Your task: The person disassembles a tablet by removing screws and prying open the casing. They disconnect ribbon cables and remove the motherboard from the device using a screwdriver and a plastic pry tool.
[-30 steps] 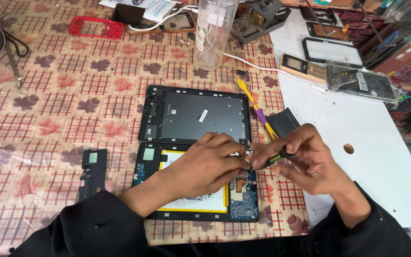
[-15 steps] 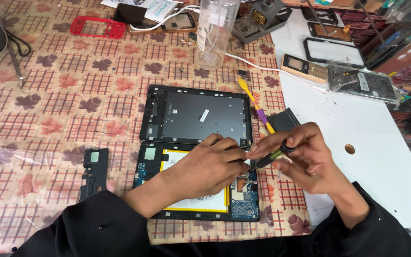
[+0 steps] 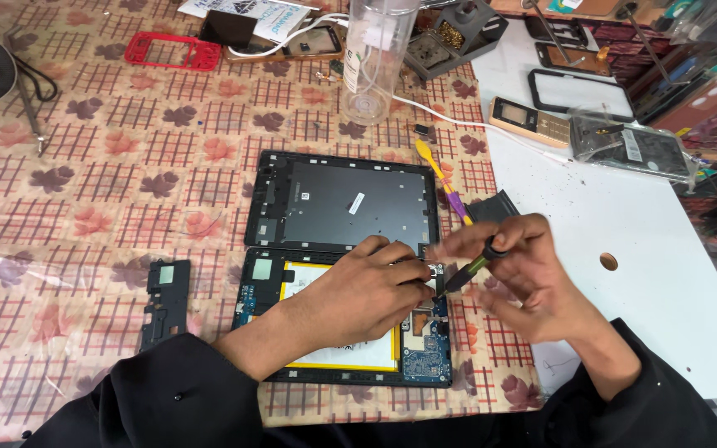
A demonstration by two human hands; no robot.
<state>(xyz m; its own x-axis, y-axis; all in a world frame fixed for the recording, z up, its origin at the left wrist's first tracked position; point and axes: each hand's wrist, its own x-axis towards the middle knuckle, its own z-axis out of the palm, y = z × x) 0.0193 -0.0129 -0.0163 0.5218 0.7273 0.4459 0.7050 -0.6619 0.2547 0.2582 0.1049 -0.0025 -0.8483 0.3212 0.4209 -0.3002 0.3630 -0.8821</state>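
Right hand pinches screwdriver; left hand steadies tablet.

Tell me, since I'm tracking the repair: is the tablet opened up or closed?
Opened: the tablet shows its yellow-edged battery and blue circuit board, the detached panel lying beside it.

Table w/ leaf-check cloth: opened tablet, back cover, white board, red frame.
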